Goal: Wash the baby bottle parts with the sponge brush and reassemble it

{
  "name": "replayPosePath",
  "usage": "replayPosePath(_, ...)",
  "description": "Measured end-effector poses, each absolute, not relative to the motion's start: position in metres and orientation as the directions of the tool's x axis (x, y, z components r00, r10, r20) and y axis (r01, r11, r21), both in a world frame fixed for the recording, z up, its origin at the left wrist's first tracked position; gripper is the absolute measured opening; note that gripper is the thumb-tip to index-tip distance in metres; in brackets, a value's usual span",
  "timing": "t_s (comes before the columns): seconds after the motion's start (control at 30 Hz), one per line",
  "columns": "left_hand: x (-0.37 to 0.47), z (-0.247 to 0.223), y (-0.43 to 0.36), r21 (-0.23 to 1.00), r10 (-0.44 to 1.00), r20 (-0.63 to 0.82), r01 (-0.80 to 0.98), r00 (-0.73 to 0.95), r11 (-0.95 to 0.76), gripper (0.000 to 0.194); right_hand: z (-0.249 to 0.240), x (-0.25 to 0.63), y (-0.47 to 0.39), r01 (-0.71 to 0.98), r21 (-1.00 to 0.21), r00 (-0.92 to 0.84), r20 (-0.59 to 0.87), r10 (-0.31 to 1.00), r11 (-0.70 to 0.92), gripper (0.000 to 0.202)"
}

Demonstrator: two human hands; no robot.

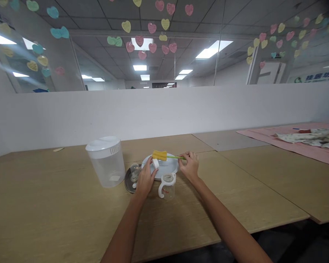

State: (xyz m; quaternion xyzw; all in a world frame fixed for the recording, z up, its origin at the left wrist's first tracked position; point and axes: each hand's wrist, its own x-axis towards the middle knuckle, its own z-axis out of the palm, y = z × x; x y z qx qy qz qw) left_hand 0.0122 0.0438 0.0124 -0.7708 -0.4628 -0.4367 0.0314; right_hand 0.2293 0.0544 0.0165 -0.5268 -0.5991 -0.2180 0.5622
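Between its fingers and thumb my left hand (pixel 146 178) grips a white bottle collar ring (pixel 155 164). My right hand (pixel 190 166) is closed on the thin green handle of a bottle brush (pixel 159 155), whose yellow sponge head lies beside the ring. Below both hands a clear baby bottle (pixel 168 191) with white handles stands upright with its mouth uncovered. A white plate (pixel 168 167) sits behind it, under the brush. To the left, partly behind my left hand, a dark round tray (pixel 128 182) bears a clear dome-shaped cap (pixel 135 169) and small clear parts.
A tall translucent bucket with a white rim (pixel 105 163) stands left of the tray. The wooden table (pixel 244 190) meets a white wall at the back. Far right, a pink cloth (pixel 290 146) carries patterned fabric (pixel 309 137). Above the wall, glass panes hold heart-shaped notes.
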Motion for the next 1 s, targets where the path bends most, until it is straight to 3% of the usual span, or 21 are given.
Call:
replayPosePath(0.13,0.0129,0.0129,0.0429,0.341,0.655,0.731,0.731,0.189,-0.591,0.045,0.0155,0.2279,0.054,0.91,-0.261,0.128,0.916,0.381,0.322,0.01)
replayPosePath(0.3,0.0116,0.0147,0.0439,0.394,0.651,0.755,0.745,0.071,-0.538,0.045,0.0148,0.226,0.0523,0.918,-0.197,0.043,0.913,0.406,0.345,0.009)
replayPosePath(0.67,0.0073,0.0161,0.0427,0.444,0.717,0.697,0.771,0.023,-0.457,0.041,0.0195,0.2301,0.05,0.848,-0.326,0.141,0.899,0.415,0.418,0.007)
replayPosePath(1.0,0.0103,0.0203,0.0386,0.493,0.665,0.746,0.689,-0.02,-0.532,0.043,0.0175,0.227,0.0507,0.82,-0.413,0.234,0.874,0.426,0.396,0.01)
